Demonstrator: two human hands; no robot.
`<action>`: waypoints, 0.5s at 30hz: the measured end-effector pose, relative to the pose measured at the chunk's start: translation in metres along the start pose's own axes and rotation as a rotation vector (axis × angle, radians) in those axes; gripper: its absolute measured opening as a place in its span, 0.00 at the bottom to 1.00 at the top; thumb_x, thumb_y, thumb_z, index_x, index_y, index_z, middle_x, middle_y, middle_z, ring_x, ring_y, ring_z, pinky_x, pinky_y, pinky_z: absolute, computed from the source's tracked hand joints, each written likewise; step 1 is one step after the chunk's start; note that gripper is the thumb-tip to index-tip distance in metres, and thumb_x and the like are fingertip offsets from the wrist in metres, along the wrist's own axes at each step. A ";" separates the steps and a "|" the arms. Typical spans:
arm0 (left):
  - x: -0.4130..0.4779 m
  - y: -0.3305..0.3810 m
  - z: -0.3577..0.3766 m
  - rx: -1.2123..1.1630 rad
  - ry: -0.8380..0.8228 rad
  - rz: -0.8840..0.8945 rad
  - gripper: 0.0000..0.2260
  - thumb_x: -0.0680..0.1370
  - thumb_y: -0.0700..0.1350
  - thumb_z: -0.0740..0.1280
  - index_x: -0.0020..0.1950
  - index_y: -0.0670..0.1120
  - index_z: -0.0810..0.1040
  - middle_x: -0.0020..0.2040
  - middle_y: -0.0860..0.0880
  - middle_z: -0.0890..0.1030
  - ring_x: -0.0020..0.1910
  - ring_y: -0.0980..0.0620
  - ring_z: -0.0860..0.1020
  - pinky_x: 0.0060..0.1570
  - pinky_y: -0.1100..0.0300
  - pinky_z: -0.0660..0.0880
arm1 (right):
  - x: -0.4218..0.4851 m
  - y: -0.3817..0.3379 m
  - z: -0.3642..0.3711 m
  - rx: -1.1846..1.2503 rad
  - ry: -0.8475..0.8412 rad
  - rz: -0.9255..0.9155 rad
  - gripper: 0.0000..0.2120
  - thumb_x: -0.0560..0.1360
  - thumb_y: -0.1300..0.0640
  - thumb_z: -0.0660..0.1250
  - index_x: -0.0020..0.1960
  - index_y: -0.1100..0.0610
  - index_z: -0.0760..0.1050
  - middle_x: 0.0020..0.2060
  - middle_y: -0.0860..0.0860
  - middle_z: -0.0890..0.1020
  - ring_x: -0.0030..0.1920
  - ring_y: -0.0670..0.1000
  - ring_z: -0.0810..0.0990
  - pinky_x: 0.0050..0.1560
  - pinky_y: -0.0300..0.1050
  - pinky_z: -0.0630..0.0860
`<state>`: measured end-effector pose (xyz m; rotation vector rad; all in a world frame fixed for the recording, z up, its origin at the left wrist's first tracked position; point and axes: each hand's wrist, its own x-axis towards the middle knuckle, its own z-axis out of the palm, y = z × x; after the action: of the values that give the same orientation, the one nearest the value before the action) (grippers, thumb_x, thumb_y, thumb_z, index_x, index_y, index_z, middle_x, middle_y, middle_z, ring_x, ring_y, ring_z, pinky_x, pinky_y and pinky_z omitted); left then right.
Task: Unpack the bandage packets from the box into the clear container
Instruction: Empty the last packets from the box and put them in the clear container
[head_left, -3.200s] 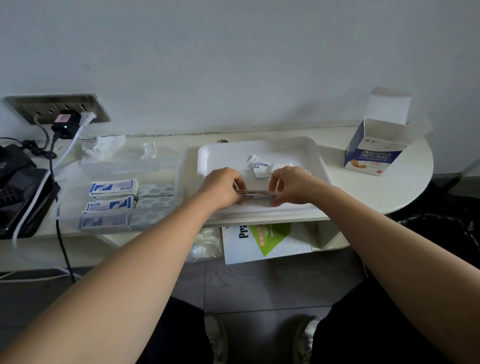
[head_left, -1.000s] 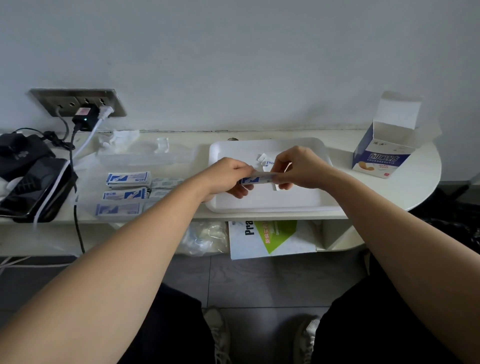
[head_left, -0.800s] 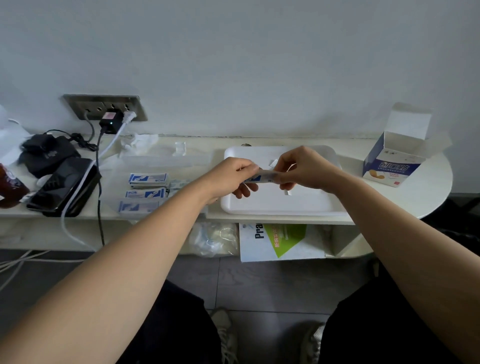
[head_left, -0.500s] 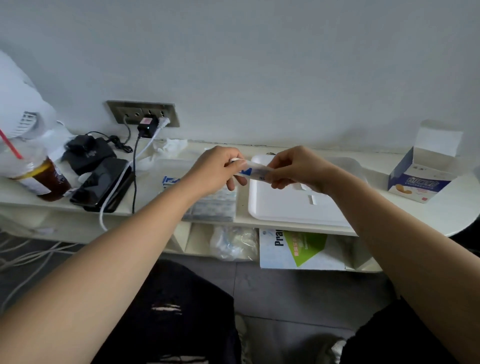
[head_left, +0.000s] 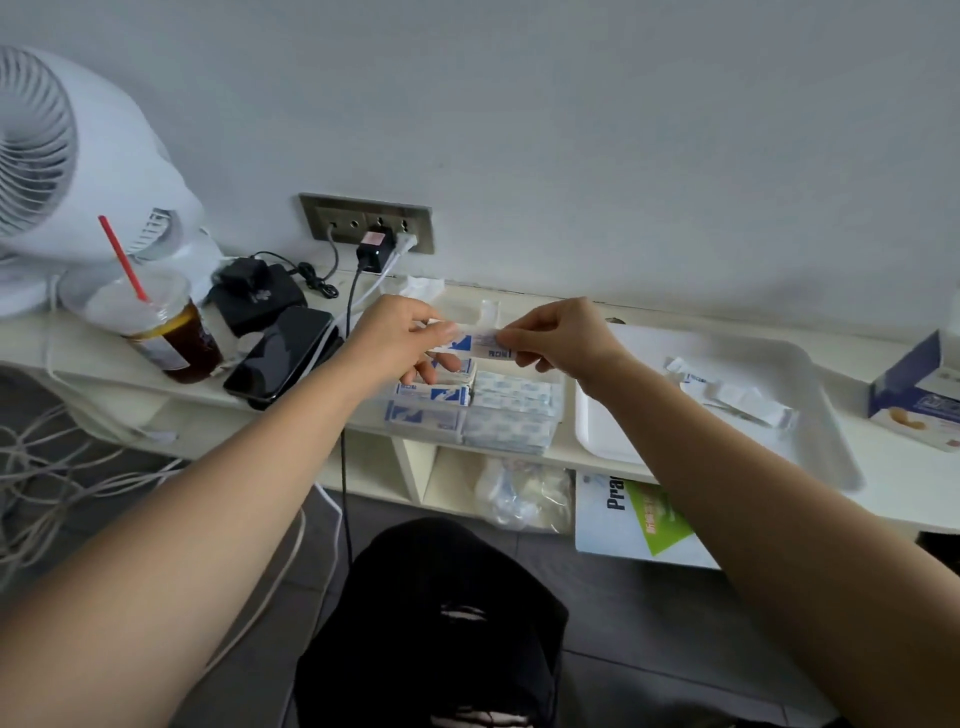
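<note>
A stack of white-and-blue bandage packets (head_left: 479, 345) is pinched at both ends, by my left hand (head_left: 400, 340) and my right hand (head_left: 558, 338). It hangs just above the clear container (head_left: 511, 434), which holds rows of packets stacked in its compartments. To the right lies a white tray (head_left: 613, 441) with a few loose packets (head_left: 727, 397). The open blue-and-white bandage box (head_left: 917, 397) stands at the far right edge of the shelf.
Left of the container lie a black phone (head_left: 283, 356), a black charger with cables (head_left: 254, 299), an iced drink cup with a red straw (head_left: 156, 325) and a white fan (head_left: 62, 171). A wall socket (head_left: 366, 223) sits behind. Bags and a leaflet fill the shelf below.
Both hands have carried the packet stack leftward from over the white tray to above the clear container. My view has swung left, bringing the cup and fan into sight.
</note>
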<state>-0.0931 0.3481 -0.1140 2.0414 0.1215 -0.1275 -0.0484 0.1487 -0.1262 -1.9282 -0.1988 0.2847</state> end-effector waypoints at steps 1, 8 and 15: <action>0.001 -0.002 -0.003 0.002 0.003 -0.018 0.05 0.80 0.42 0.65 0.53 0.43 0.78 0.35 0.46 0.84 0.26 0.52 0.77 0.21 0.65 0.67 | 0.002 -0.002 0.003 0.013 -0.012 0.010 0.06 0.69 0.58 0.75 0.42 0.61 0.83 0.31 0.54 0.82 0.33 0.48 0.79 0.33 0.38 0.75; 0.005 -0.012 -0.015 0.055 0.053 -0.036 0.05 0.80 0.42 0.63 0.54 0.45 0.77 0.36 0.44 0.82 0.23 0.55 0.74 0.21 0.67 0.65 | 0.011 -0.004 0.016 0.111 -0.102 0.094 0.09 0.69 0.60 0.75 0.47 0.63 0.82 0.36 0.57 0.84 0.35 0.49 0.83 0.41 0.40 0.81; 0.011 -0.034 -0.030 0.265 0.269 -0.007 0.08 0.76 0.48 0.69 0.41 0.45 0.81 0.31 0.51 0.82 0.24 0.53 0.74 0.32 0.63 0.73 | 0.027 -0.004 0.032 0.133 -0.114 0.237 0.07 0.70 0.67 0.74 0.47 0.66 0.81 0.35 0.58 0.84 0.30 0.48 0.83 0.32 0.36 0.79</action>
<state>-0.0862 0.3911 -0.1317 2.3150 0.2927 0.1354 -0.0315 0.1861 -0.1362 -1.8056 -0.0251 0.5531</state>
